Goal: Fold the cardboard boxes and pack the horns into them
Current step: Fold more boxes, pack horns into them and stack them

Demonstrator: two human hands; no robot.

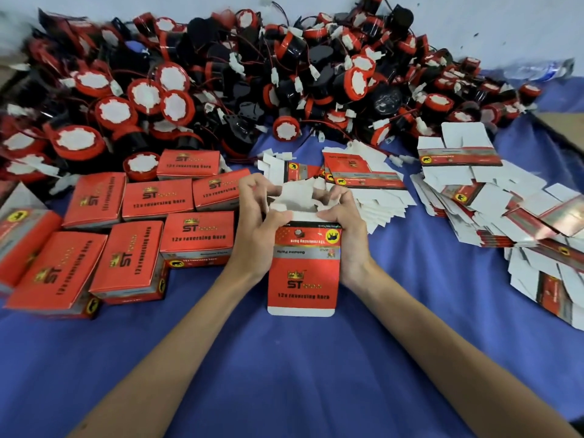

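Half-folded red box [303,273]; heaped horns [221,80]

box [303,273]: glossy red card | horns [221,83]: shiny plastic | cloth [316,374]: matt blue

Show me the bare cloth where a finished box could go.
Bare blue cloth lies near, between the red boxes on the left and the flat box stacks on the right, around both arms. Crowded: the horn pile at the back.

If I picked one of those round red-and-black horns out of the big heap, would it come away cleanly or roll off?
Probably not cleanly: the horns trail thin wires with white plugs that cross over neighbours, so one may drag others along. Their round bodies look apt to roll if laid on their side. They seem rigid, likely plastic.
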